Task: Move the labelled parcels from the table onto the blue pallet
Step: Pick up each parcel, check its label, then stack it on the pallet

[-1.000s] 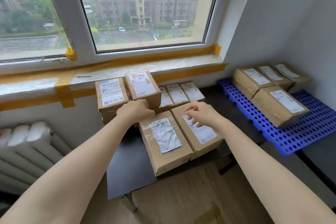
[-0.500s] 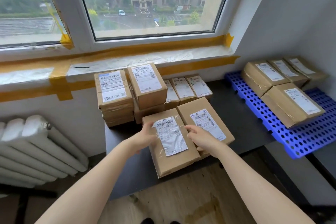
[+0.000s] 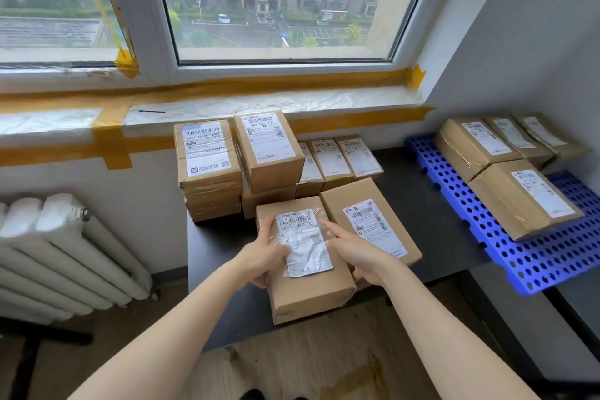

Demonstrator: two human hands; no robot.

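A brown labelled parcel [image 3: 311, 289] lies at the front edge of the black table [image 3: 431, 227], overhanging it slightly. My left hand [image 3: 263, 261] grips its left side, thumb on top beside the white label. My right hand [image 3: 355, 255] holds its right side, forefinger stretched along the top. A second parcel [image 3: 367, 221] lies touching it on the right. Behind stand two taller stacks of parcels [image 3: 207, 169] [image 3: 269, 153] and a low row of three [image 3: 337, 159]. The blue pallet [image 3: 519, 250] at the right carries several labelled parcels [image 3: 522, 198].
A white radiator [image 3: 58, 256] hangs on the wall to the left of the table. A window sill with yellow tape [image 3: 259, 101] runs behind the stacks. Wooden floor [image 3: 324, 367] shows below the table's front edge. A grey wall closes the right side.
My hands came down from above the stacks and closed on the two sides of the front parcel. The view moved nearer and lower.
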